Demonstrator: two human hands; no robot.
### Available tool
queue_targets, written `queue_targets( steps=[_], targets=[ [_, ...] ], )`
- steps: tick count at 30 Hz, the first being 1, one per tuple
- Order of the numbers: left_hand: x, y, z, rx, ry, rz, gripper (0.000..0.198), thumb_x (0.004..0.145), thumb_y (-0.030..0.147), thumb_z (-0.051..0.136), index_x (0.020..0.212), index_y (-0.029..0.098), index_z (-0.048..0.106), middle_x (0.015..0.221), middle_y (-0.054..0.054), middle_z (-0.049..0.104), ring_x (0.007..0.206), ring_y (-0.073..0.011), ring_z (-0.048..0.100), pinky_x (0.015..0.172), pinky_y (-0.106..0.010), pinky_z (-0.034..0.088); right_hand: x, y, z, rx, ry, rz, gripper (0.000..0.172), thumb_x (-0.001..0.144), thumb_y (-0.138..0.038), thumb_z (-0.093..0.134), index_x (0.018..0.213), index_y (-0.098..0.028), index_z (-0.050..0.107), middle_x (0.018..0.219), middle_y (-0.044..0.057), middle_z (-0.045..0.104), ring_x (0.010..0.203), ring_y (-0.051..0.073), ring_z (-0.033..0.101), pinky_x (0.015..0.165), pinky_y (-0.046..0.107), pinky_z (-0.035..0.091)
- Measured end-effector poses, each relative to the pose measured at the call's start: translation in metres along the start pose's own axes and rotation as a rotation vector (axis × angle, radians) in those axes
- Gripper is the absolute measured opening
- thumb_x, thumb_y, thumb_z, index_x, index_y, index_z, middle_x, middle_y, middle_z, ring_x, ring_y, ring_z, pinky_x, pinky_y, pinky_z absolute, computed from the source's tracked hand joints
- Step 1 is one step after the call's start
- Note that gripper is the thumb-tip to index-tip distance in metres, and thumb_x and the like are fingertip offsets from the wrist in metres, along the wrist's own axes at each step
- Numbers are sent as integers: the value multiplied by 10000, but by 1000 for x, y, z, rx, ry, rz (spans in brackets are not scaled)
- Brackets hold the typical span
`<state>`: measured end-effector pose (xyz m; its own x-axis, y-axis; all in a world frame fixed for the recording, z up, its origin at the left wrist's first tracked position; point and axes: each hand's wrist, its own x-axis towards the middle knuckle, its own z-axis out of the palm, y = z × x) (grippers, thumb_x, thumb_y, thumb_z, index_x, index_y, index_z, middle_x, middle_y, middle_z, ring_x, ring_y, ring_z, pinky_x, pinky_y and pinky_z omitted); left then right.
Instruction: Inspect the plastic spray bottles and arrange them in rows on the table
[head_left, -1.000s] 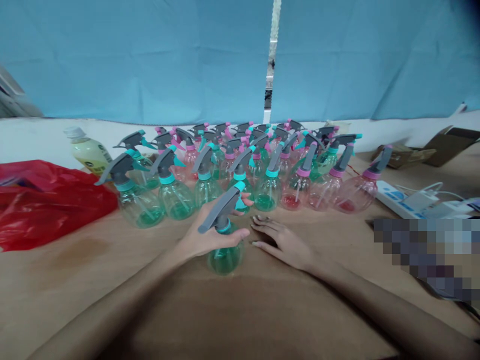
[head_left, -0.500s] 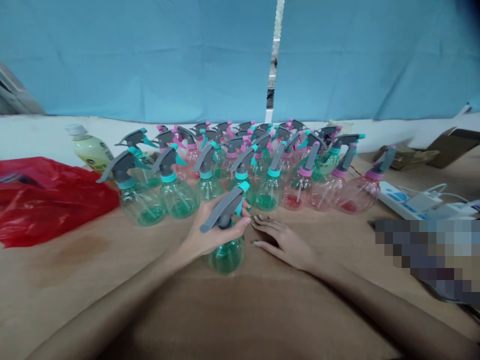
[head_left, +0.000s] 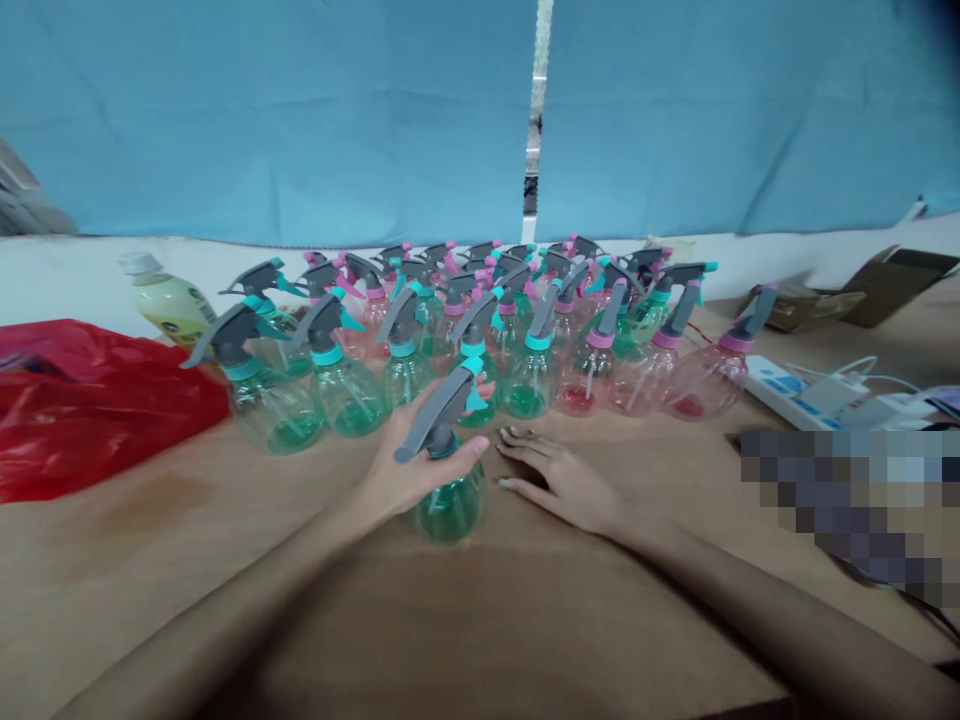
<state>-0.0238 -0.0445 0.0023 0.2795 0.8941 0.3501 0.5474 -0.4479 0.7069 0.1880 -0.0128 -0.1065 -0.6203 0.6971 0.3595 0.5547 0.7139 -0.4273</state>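
My left hand [head_left: 409,468] is wrapped round the neck of a green spray bottle [head_left: 448,503] with a grey trigger head and teal collar, standing on the brown table [head_left: 187,560] in front of me. My right hand [head_left: 559,478] lies flat on the table just right of that bottle, fingers stretched out, holding nothing. Behind both hands stand several rows of green and pink spray bottles [head_left: 480,320] with grey triggers.
A red plastic bag [head_left: 90,400] lies at the left, with a pale yellow drink bottle [head_left: 169,300] behind it. A white power strip with cables [head_left: 802,392] and cardboard pieces [head_left: 862,290] sit at the right. A blue cloth backdrop hangs behind the table.
The held bottle has shifted slightly up and forward in my left hand. My right hand has stayed flat on the table.
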Motion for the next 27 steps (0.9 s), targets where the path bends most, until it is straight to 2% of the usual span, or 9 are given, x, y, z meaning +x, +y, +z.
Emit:
queue_targets(
  steps=[7, 12, 15, 17, 19, 23, 27],
  targets=[
    [-2, -5, -1, 204, 141, 3, 429, 781, 434, 594, 1164, 266, 498, 729, 7, 610, 618, -181, 580, 595, -300, 470, 1, -2, -3, -14, 17, -13, 506, 892, -489, 443, 1300, -193, 493, 1352, 87, 500, 1288, 221, 408, 1082, 433, 326],
    [-9, -8, -1, 273, 87, -18, 486, 776, 437, 599, 1199, 252, 448, 871, -31, 650, 818, -251, 635, 728, -382, 502, 1, 0, -1, 2, 35, -25, 505, 887, -491, 451, 1297, -200, 497, 1345, 86, 508, 1276, 229, 423, 1076, 448, 330],
    [-19, -15, -3, 289, 23, 16, 468, 793, 422, 580, 1208, 240, 460, 1089, -84, 632, 1035, -287, 587, 900, -464, 449, 0, 1, 0, -10, 40, -28, 508, 888, -495, 445, 1291, -191, 504, 1338, 91, 515, 1274, 226, 427, 1077, 437, 331],
    [-29, -19, -6, 291, 4, 11, 492, 786, 416, 597, 1212, 208, 461, 1178, -117, 600, 1110, -305, 550, 952, -493, 412, 0, 1, 1, -19, 40, -31, 508, 890, -491, 443, 1285, -178, 509, 1338, 98, 513, 1275, 224, 425, 1078, 432, 331],
    [-40, -22, -9, 312, 41, -50, 537, 766, 436, 623, 1215, 196, 450, 1162, -138, 610, 1093, -329, 563, 907, -503, 445, 0, 1, 1, -21, 36, -36, 504, 892, -486, 442, 1281, -173, 512, 1345, 102, 506, 1279, 225, 420, 1079, 434, 328],
    [-63, -24, -21, 348, 27, -123, 578, 757, 459, 629, 1246, 220, 434, 1140, -126, 635, 1064, -342, 588, 879, -516, 465, -1, -1, 0, -22, 24, -28, 506, 892, -500, 430, 1280, -186, 512, 1355, 95, 495, 1288, 226, 409, 1079, 452, 324],
    [-88, -30, -46, 398, 92, -199, 567, 727, 491, 643, 1205, 228, 487, 1077, -106, 673, 1010, -356, 619, 818, -492, 498, -2, -3, 0, -58, 3, -3, 510, 891, -511, 420, 1277, -192, 515, 1356, 90, 496, 1284, 231, 413, 1077, 459, 329]
  ],
)
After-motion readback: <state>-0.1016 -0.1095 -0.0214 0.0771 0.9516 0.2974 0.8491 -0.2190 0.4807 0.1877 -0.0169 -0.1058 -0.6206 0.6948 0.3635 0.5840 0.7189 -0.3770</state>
